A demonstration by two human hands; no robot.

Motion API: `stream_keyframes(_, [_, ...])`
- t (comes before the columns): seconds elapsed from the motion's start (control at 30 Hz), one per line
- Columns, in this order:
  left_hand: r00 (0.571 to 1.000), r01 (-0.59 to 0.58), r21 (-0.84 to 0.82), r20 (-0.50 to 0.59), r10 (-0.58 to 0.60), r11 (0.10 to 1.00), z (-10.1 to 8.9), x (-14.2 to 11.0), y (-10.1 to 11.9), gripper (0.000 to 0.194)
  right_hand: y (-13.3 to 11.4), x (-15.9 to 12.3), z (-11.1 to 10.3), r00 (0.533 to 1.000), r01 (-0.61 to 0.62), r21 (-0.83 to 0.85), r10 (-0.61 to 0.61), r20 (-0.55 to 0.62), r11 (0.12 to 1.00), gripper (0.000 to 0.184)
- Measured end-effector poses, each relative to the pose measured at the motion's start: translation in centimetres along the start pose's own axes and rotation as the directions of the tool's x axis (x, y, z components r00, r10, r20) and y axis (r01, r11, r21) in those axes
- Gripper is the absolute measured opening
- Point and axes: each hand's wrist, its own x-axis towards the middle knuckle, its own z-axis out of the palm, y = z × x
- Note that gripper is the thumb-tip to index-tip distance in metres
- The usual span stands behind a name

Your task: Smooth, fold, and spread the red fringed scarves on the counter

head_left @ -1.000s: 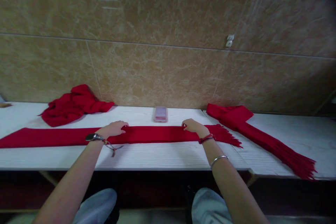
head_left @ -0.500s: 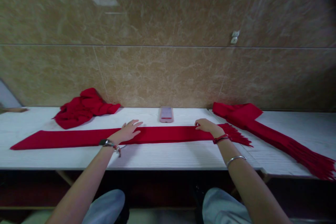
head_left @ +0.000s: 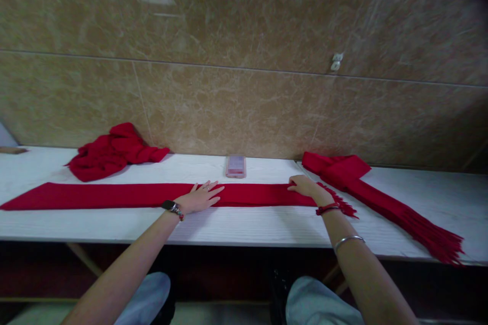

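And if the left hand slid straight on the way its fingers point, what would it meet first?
Past the flat red scarf under it, the left hand would probably meet the phone-like item first, perhaps at its near edge; heights are unclear.

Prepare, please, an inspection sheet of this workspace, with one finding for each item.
Surface: white table, faint grain lines.
Job's things: long red scarf laid out flat; crumpled red cloth behind, left; second fringed scarf at right.
Clutter: phone-like item near the wall; brown object, far left.
Hands: left hand spread on long scarf; right hand on it, fingers curled.
Cables: nothing seen.
Surroundings: brown marbled wall behind.
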Motion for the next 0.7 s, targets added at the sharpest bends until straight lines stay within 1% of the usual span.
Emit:
stream_keyframes(0.03, [1.0, -0.003, -0.008, 0.0, 0.003, 1.0, 0.0, 0.0, 0.0, 0.047, -0.5, -0.1, -0.8, 1.0, 0.005, 0.018, -0.005, -0.007, 1.0, 0.014])
stream_keyframes(0.1, [1.0, 0.004, -0.021, -0.005, -0.004, 1.0, 0.1, 0.2, 0.0, 0.047, -1.9, -0.2, -2.6, 0.998, 0.056, 0.084, -0.053, -0.039, 0.995, 0.017])
stream_keyframes(0.17, [0.999, 0.002, -0.038, -0.033, -0.004, 0.999, 0.0, 0.6, 0.0, 0.047, -4.0, -0.1, -4.3, 0.982, 0.158, 0.198, -0.133, -0.131, 0.967, 0.02])
stream_keyframes(0.2, [0.997, -0.013, -0.06, -0.074, 0.009, 0.998, -0.2, 0.9, 0.1, 0.046, -5.3, 0.0, -4.9, 0.972, 0.199, 0.257, -0.157, -0.175, 0.946, 0.021])
stream_keyframes(0.23, [0.99, -0.033, -0.103, -0.137, 0.019, 0.994, -0.6, 1.2, 0.2, 0.045, -6.8, 0.2, -5.2, 0.963, 0.229, 0.317, -0.166, -0.214, 0.92, 0.021])
stream_keyframes(0.27, [0.978, -0.051, -0.174, -0.21, 0.014, 0.983, -1.0, 1.4, 0.4, 0.042, -8.4, 0.5, -5.3, 0.96, 0.25, 0.374, -0.177, -0.219, 0.893, 0.021])
stream_keyframes(0.3, [0.96, -0.063, -0.282, -0.278, -0.019, 0.957, -1.5, 1.5, 0.7, 0.04, -10.1, 0.9, -5.0, 0.954, 0.284, 0.422, -0.209, -0.215, 0.861, 0.02])
stream_keyframes(0.33, [0.946, -0.066, -0.42, -0.314, -0.076, 0.905, -2.0, 1.6, 0.9, 0.042, -11.8, 1.3, -4.6, 0.945, 0.316, 0.46, -0.234, -0.227, 0.83, 0.02])
stream_keyframes(0.37, [0.942, -0.059, -0.569, -0.304, -0.143, 0.821, -2.6, 1.5, 1.2, 0.048, -13.4, 1.7, -4.0, 0.935, 0.348, 0.483, -0.255, -0.247, 0.804, 0.019])
stream_keyframes(0.4, [0.948, -0.037, -0.702, -0.249, -0.197, 0.711, -3.0, 1.3, 1.5, 0.054, -14.8, 2.1, -3.4, 0.925, 0.376, 0.499, -0.281, -0.258, 0.781, 0.018])
stream_keyframes(0.43, [0.959, -0.002, -0.8, -0.171, -0.224, 0.6, -3.4, 1.1, 1.7, 0.059, -16.1, 2.6, -2.7, 0.918, 0.394, 0.512, -0.303, -0.255, 0.763, 0.019])
stream_keyframes(0.47, [0.968, 0.037, -0.859, -0.096, -0.232, 0.51, -3.7, 0.8, 1.8, 0.062, -17.0, 3.0, -2.2, 0.916, 0.401, 0.523, -0.318, -0.245, 0.752, 0.019])
stream_keyframes(0.5, [0.971, 0.075, -0.888, -0.038, -0.236, 0.454, -3.8, 0.6, 1.9, 0.063, -17.7, 3.4, -1.8, 0.918, 0.397, 0.538, -0.328, -0.225, 0.744, 0.021])
stream_keyframes(0.53, [0.969, 0.117, -0.896, 0.009, -0.247, 0.428, -3.9, 0.3, 1.9, 0.062, -17.9, 3.7, -1.6, 0.922, 0.385, 0.558, -0.334, -0.195, 0.736, 0.023])
stream_keyframes(0.6, [0.956, 0.191, -0.889, 0.072, -0.285, 0.416, -3.8, 0.1, 2.0, 0.058, -17.5, 4.3, -1.5, 0.936, 0.332, 0.612, -0.33, -0.12, 0.718, 0.03])
stream_keyframes(0.67, [0.949, 0.233, -0.88, 0.112, -0.296, 0.414, -3.5, 0.0, 2.0, 0.052, -16.0, 4.6, -1.9, 0.95, 0.26, 0.656, -0.31, -0.042, 0.708, 0.036])
stream_keyframes(0.7, [0.949, 0.238, -0.878, 0.118, -0.293, 0.416, -3.4, 0.1, 2.1, 0.05, -15.1, 4.6, -2.1, 0.954, 0.224, 0.66, -0.299, 0.0, 0.717, 0.036])
